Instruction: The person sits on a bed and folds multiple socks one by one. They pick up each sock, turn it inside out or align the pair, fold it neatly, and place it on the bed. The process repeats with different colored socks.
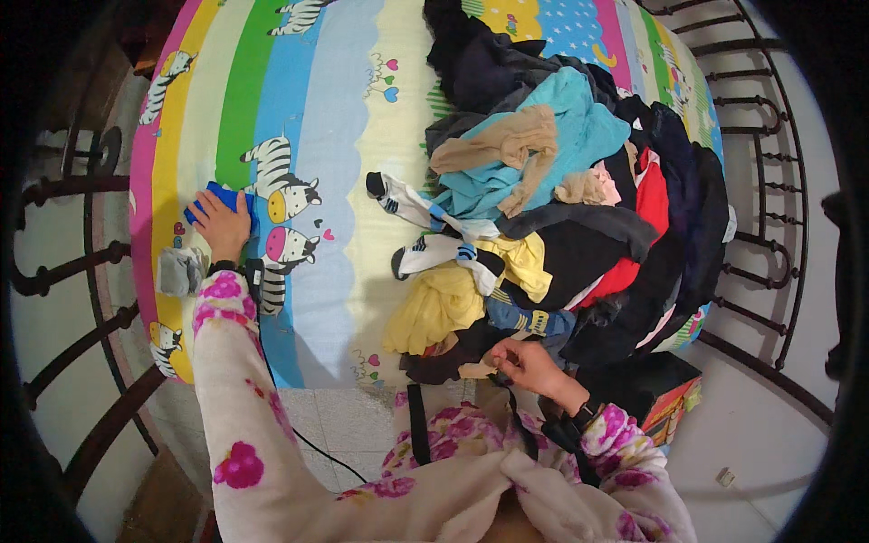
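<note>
My left hand [223,220] lies flat, fingers spread, on a folded blue cloth [243,203] at the left of the bed. Just below it is a small folded grey cloth [182,271]. My right hand [526,364] hovers or rests at the near edge of a clothes heap, fingers curled, beside a beige fabric piece [477,370]; whether it grips anything is hidden. Near it lie a blue sock [526,319], a yellow garment [438,309] and white patterned socks [445,252]. Farther up are a turquoise garment [584,115] and tan hosiery [502,142].
A striped zebra-print sheet [329,170] covers the bed. Dark metal bed rails stand at the left [75,268] and right [760,244]. A dark box [669,394] is on the floor at the lower right. A black cable [319,451] runs below my left arm.
</note>
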{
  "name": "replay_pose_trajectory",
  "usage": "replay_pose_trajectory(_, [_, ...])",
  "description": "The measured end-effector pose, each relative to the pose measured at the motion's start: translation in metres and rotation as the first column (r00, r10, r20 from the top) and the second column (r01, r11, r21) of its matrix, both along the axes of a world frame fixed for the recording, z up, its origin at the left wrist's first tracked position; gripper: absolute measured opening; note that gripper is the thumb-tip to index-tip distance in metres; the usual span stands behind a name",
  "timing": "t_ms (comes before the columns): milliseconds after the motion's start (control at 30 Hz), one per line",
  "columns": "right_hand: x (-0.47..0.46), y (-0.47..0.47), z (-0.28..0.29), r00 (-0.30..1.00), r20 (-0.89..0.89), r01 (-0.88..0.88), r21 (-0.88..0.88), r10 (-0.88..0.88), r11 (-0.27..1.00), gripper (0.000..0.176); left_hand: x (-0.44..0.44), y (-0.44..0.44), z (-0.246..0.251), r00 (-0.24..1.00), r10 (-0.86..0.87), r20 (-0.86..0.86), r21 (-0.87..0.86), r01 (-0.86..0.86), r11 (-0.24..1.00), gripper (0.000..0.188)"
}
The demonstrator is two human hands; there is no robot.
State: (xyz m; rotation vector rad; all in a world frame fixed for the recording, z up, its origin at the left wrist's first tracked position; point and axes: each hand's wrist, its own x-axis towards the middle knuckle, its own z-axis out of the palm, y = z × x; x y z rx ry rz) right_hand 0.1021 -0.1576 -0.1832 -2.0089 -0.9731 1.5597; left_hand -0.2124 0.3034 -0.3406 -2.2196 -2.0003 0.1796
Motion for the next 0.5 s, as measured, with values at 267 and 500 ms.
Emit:
replay_pose_trajectory(267, [0.008, 0.022, -0.012, 0.983, 0.144, -0.144, 0.211, 0.115, 0.967, 0.016, 0.12, -0.183, 0.047, 0.461, -0.504, 0.73, -0.014, 0.747, 0.664, 0.08])
replay_pose_trajectory(500, [0.03, 0.106, -0.016, 0.88, 0.472, -0.367, 0.599, 0.056, 0.712, 0.064, 0.168, -0.256, 0.086, 0.322, 0.36, 0.876, -0.478, 0.475, 0.739, 0.009])
